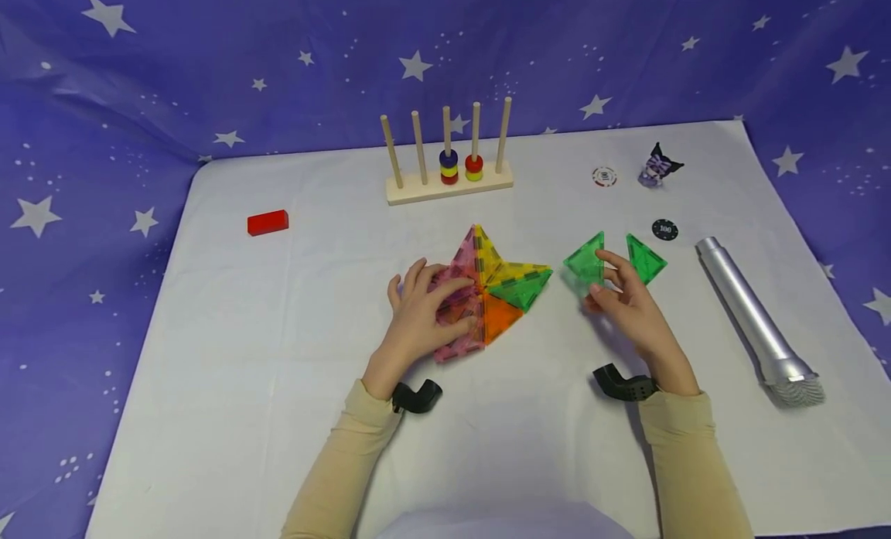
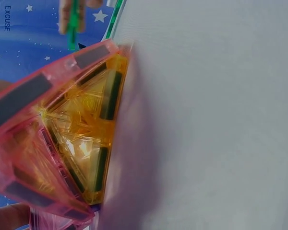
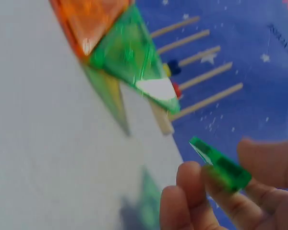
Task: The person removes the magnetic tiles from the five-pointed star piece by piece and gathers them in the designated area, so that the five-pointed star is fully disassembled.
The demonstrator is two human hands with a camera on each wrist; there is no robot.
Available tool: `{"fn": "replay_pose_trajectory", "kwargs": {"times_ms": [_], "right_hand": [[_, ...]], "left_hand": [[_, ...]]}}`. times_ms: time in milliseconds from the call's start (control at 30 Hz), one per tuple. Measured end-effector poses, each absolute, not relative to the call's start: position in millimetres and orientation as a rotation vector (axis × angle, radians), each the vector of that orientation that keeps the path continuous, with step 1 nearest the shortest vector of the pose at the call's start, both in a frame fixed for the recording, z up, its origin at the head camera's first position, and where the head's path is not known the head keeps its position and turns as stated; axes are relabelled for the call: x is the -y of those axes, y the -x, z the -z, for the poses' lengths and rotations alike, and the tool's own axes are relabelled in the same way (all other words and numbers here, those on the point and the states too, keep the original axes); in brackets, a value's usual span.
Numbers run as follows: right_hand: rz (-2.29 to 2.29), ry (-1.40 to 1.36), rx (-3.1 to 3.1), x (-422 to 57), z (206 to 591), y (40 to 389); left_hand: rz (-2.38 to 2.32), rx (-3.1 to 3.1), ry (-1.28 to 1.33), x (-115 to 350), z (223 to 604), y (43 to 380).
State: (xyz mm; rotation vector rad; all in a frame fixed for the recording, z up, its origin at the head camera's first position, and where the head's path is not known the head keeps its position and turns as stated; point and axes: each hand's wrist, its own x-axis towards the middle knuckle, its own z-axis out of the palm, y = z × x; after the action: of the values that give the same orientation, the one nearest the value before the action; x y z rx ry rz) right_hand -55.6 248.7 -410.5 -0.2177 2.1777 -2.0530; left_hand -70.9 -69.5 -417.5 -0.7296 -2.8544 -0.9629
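Observation:
Several see-through magnetic tiles, joined into a pointed, star-like shape, are at mid-table: pink on the left, with a yellow tile (image 1: pixel 518 272), a green tile (image 1: pixel 527 290) and an orange tile (image 1: pixel 501 320) on the right. My left hand (image 1: pixel 414 315) grips the pink side, fingers spread across it; in the left wrist view a pink tile (image 2: pixel 26 98) stands close to the camera. To the right, my right hand (image 1: pixel 636 315) pinches a loose green triangular tile (image 1: pixel 586 257), apart from the shape and seen nearly edge-on in the right wrist view. Behind this hand lies another green tile (image 1: pixel 647 260).
A wooden peg rack (image 1: pixel 452 189) with coloured rings stands at the back. A red block (image 1: pixel 267 223) lies left. On the right are a white chip (image 1: pixel 604 176), a black chip (image 1: pixel 664 230), a small figurine (image 1: pixel 657 168) and a silver microphone-shaped object (image 1: pixel 755 318).

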Motion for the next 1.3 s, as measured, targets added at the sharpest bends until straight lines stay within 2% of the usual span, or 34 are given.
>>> {"fn": "replay_pose_trajectory", "kwargs": {"times_ms": [300,867,1033,1300], "right_hand": [[1.890,-0.028,-2.266,-259,421,70],[1.746,-0.194,-2.419,-260,431,75],[1.817,-0.081,-2.355,-254,423,72],[1.664,0.427,-2.268,-221,410,67]], "left_hand": [[0.941,2.869,0.730,71,417,69],[0.897,2.860,0.737,71,417,71],[0.902,2.859,0.738,73,417,71],[0.901,2.881,0.736,72,416,71]]}}
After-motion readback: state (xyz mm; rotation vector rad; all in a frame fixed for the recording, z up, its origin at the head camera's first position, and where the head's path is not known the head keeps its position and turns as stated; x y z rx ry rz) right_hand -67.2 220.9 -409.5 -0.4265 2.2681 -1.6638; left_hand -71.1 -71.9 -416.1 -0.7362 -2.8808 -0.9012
